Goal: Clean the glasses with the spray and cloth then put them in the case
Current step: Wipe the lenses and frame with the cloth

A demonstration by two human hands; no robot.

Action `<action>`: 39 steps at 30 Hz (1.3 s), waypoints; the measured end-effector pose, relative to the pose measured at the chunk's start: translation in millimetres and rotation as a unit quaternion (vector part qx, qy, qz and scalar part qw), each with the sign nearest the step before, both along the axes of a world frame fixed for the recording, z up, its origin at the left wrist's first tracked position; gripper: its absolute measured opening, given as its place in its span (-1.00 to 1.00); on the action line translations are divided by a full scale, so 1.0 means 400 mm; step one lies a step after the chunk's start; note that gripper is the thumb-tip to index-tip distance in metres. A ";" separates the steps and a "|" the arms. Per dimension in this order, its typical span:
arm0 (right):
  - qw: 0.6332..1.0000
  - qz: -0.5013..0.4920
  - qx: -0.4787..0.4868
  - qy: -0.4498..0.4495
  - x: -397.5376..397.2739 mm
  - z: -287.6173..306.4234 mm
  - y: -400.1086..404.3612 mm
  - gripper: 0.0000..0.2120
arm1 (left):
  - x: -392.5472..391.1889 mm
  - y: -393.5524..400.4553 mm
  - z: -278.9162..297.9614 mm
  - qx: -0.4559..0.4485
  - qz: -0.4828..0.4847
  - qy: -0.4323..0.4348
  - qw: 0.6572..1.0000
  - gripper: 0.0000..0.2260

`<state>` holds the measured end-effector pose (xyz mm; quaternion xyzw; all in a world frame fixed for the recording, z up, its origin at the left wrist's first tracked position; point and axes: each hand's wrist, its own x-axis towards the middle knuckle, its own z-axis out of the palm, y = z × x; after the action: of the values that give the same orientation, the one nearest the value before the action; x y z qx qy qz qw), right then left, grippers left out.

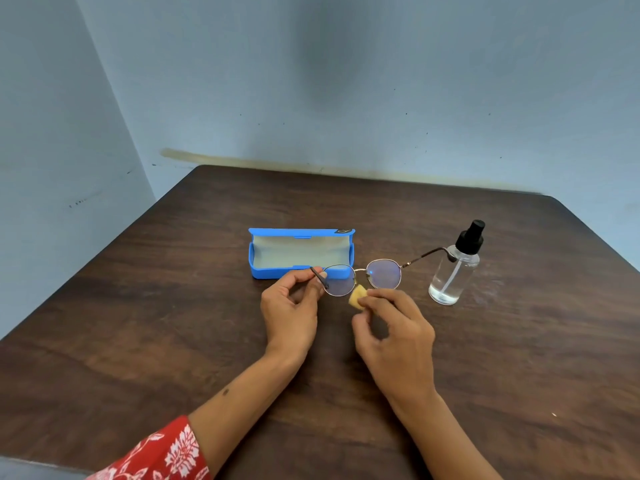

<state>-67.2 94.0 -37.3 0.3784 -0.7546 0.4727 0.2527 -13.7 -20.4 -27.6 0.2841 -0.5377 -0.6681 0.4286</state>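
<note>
Round thin-metal glasses (383,274) hang just above the brown table, arms unfolded. My left hand (292,308) pinches them at the left hinge beside the left lens. A small yellow cloth (357,297) is pinched in my right hand (393,336), with its tip just below the bridge, between the two lenses. The blue case (263,271) lies open behind the glasses, its pale lining bare. A clear spray bottle (453,271) with a black nozzle stands upright to the right, behind the tip of the right arm of the glasses.
The dark wooden table (173,341) stands in a corner of pale blue walls, its far edge close to the back wall. A red patterned sleeve (162,452) covers my left upper forearm at the bottom of the view.
</note>
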 end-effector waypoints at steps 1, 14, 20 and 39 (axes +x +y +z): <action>0.999 -0.009 -0.013 -0.029 -0.003 0.001 0.002 -0.86 | 0.000 -0.003 -0.001 -0.003 0.006 0.001 1.000 -0.82; 0.975 -0.085 -0.024 -0.203 -0.031 0.011 0.016 -0.65 | -0.002 -0.007 -0.008 -0.023 -0.013 -0.010 1.000 -0.87; 0.975 -0.088 -0.029 -0.201 -0.034 0.016 0.014 -0.61 | 0.007 -0.002 -0.015 -0.088 -0.010 -0.053 0.995 -0.84; 0.986 -0.061 -0.108 -0.109 -0.010 0.030 0.018 -0.85 | 0.013 -0.010 0.005 -0.086 0.015 -0.044 0.995 -0.84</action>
<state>-71.0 101.4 -25.3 0.2482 -0.7441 0.5734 0.2363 -8.4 -24.4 -25.5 0.2834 -0.6075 -0.5995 0.4373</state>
